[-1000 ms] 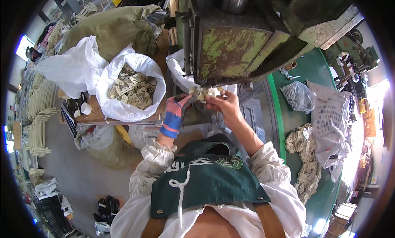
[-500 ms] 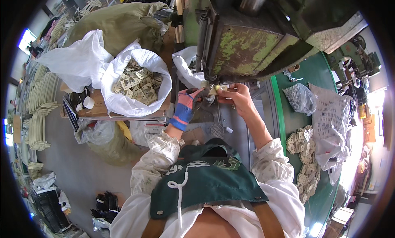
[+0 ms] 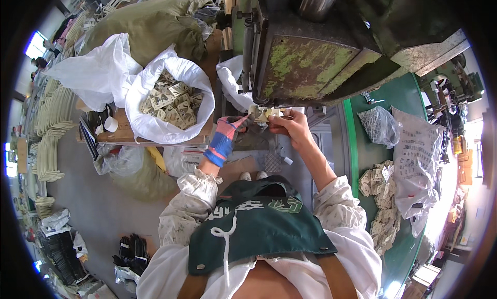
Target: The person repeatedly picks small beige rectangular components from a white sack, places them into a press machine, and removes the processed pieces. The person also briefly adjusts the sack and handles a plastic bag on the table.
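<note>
Beneath the press head, my left hand (image 3: 227, 137), in a pink and blue striped glove, has its fingertips pinched at the edge of a small pale metal plate (image 3: 257, 114). My bare right hand (image 3: 294, 127) comes in from the other side, thumb and fingers closed on a second small plate (image 3: 275, 113). The two plates are close together; whether they touch I cannot tell. Over them stands the press (image 3: 305, 66), dark with worn green paint, which hides part of the work spot. On the left, a white woven sack (image 3: 204, 115) is full of similar plates.
A wooden bench (image 3: 124, 131) carries the sack and a white cup (image 3: 111, 124). To the right, a green table (image 3: 404, 97) holds piled plates (image 3: 385, 211), a clear plastic bag (image 3: 379, 125) and a pale woven sack (image 3: 414, 149). A large olive sack (image 3: 145, 32) lies behind.
My left hand has drawn back slightly, leftward and toward me. My right hand has shifted a little left and down. Two pale plates now show more plainly between the hands.
</note>
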Motion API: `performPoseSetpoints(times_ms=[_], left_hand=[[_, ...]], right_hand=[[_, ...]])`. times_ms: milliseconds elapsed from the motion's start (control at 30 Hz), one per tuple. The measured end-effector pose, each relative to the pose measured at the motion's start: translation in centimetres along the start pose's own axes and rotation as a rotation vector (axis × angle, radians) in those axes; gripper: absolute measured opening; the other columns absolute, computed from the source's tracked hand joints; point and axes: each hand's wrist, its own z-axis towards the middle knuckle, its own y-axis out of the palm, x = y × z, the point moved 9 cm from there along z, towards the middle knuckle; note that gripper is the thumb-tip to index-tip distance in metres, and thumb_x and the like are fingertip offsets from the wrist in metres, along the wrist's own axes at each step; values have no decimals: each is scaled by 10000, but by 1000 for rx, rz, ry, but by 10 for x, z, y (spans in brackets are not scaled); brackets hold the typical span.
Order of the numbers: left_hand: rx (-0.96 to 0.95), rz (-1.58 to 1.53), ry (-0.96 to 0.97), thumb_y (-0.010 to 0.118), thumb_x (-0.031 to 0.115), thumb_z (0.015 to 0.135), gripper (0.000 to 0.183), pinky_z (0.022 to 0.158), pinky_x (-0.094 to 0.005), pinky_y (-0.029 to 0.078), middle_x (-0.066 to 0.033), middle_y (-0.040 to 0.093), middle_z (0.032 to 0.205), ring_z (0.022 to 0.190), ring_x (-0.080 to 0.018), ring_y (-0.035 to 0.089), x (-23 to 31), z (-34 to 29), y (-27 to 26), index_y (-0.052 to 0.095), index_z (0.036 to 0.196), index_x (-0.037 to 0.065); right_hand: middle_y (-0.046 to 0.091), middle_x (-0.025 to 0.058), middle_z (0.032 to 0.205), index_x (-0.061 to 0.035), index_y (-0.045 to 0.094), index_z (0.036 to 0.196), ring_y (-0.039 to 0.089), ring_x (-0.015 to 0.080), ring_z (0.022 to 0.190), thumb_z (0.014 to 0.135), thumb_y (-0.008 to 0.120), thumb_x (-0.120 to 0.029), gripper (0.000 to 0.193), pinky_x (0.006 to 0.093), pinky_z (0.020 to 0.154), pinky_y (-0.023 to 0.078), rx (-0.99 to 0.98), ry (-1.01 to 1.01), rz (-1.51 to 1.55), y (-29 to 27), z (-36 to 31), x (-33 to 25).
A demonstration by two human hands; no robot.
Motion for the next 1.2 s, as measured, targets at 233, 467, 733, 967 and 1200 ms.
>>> performPoseSetpoints(times_ms=[233, 467, 733, 967, 1200], left_hand=[[82, -133, -24, 686, 136, 794, 185, 623, -232, 498, -45, 643, 845, 704, -105, 601, -4, 7, 5, 645, 910, -2], [22, -138, -124, 677, 199, 806, 240, 573, -226, 466, -3, 612, 823, 716, -102, 599, 3, 5, 12, 652, 977, 33], [28, 99, 165, 612, 21, 791, 310, 648, -247, 476, -30, 608, 827, 703, -115, 571, -8, 12, 6, 645, 1074, 142], [-18, 418, 604, 602, 21, 796, 345, 610, -243, 493, -57, 627, 893, 726, -112, 588, 5, 11, 9, 640, 1105, 168], [61, 128, 256, 636, 74, 796, 240, 646, -256, 514, -72, 636, 868, 736, -143, 612, -7, 21, 2, 657, 1036, 83]], right_hand=[[624, 147, 753, -31, 410, 788, 642, 184, 624, 737, 734, -36, 327, 248, 528, 556, 4, -15, 50, 4, -2, 5], [653, 94, 828, 2, 553, 878, 651, 156, 703, 787, 701, -81, 193, 251, 623, 552, -30, -41, -42, 2, -7, 2], [637, 102, 771, 5, 526, 844, 656, 170, 675, 814, 680, -85, 181, 275, 596, 558, -34, -188, -183, -8, -13, -21], [639, 134, 755, 0, 498, 806, 656, 180, 639, 799, 688, -61, 199, 274, 564, 565, -57, -173, -127, -5, -14, -20], [642, 135, 776, 3, 502, 805, 655, 183, 643, 803, 682, -64, 193, 269, 573, 566, -39, -168, -121, -7, -11, -18]])
